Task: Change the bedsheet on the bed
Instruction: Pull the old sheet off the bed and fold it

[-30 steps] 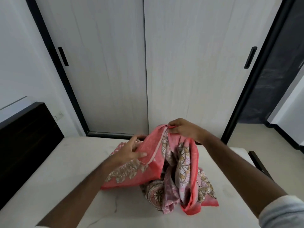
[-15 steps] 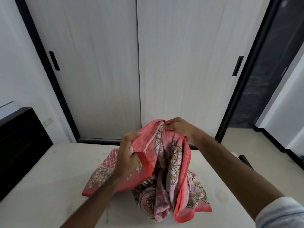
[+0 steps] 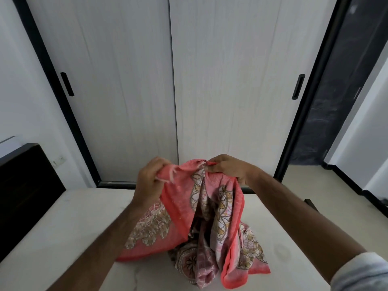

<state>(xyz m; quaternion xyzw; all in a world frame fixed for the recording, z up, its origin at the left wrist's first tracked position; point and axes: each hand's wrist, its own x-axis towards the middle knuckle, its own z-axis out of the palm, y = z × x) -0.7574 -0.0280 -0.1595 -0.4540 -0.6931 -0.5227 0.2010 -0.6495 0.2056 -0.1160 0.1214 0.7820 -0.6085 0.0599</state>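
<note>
Soft, even daylight, brighter at the right edge; no hard shadows, no glare. Wide-angle bowing bends the wardrobe frame (image 3: pixel 63 114) outward at both sides. Left hand (image 3: pixel 150 181) smeared by motion blur; frame overall slightly soft

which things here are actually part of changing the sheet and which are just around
Part of the job:
- pink patterned bedsheet, bunched, its lower folds on the mattress
- bare mattress
- left hand gripping the sheet's top edge
- right hand pinching the same edge
- dark headboard

Just around:
- sliding wardrobe doors with black handles
- wall socket
</note>
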